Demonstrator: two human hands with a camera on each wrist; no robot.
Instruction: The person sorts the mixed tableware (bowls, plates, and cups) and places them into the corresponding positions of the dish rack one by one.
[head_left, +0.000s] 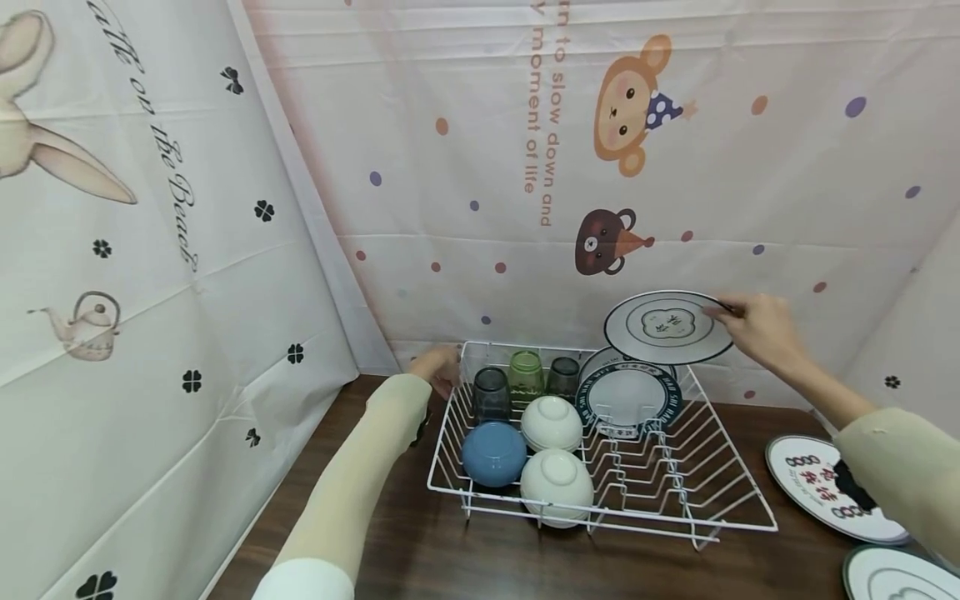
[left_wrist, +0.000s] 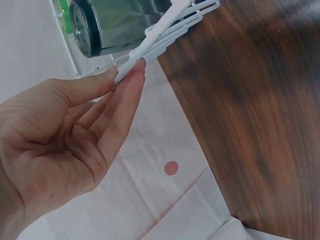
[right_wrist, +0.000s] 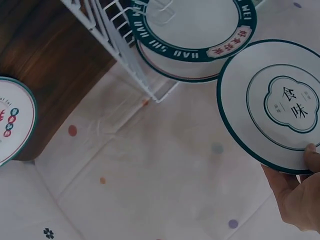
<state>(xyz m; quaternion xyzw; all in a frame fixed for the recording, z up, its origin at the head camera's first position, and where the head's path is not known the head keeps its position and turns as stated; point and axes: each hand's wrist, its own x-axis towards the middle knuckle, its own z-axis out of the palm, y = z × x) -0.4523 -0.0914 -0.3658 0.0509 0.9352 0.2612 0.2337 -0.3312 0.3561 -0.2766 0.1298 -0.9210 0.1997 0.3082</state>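
My right hand pinches the rim of a white plate with a dark edge and a framed design, held tilted above the back right of a white wire dish rack. In the right wrist view the thumb lies on the face of this plate. At the rack's back left corner, my left hand grips the top wire; the left wrist view shows thumb and fingertips pinching the rack's rim. A green-rimmed plate stands in the rack, with another plate behind it.
The rack also holds dark glasses, a green glass, a blue bowl and white bowls, upside down. Right of it, a plate with red writing and another plate lie on the brown table. A printed curtain hangs behind.
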